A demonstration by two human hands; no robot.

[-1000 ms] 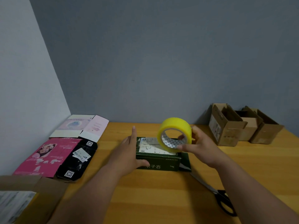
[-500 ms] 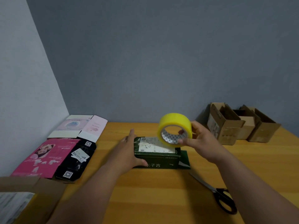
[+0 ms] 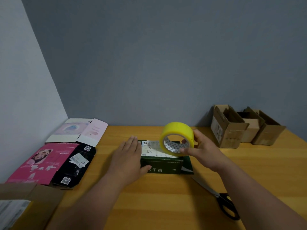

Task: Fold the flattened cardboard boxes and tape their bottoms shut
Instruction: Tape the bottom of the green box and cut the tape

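Taping stage | left hand (image 3: 127, 159) lay flat, fingers straight, pressing the dark green box (image 3: 162, 165) at its left end | right hand (image 3: 203, 151) grasped yellow tape roll (image 3: 177, 138) just above the box | risk: strip wrinkling or landing off-seam if the box shifted under light pressure.

Compared with the earlier frames, the right hand (image 3: 205, 151) holds the yellow tape roll (image 3: 177, 138) slightly higher above the dark green box (image 3: 162, 165). The left hand (image 3: 127, 159) lies further over the box's left end, fingers flatter and closer together.
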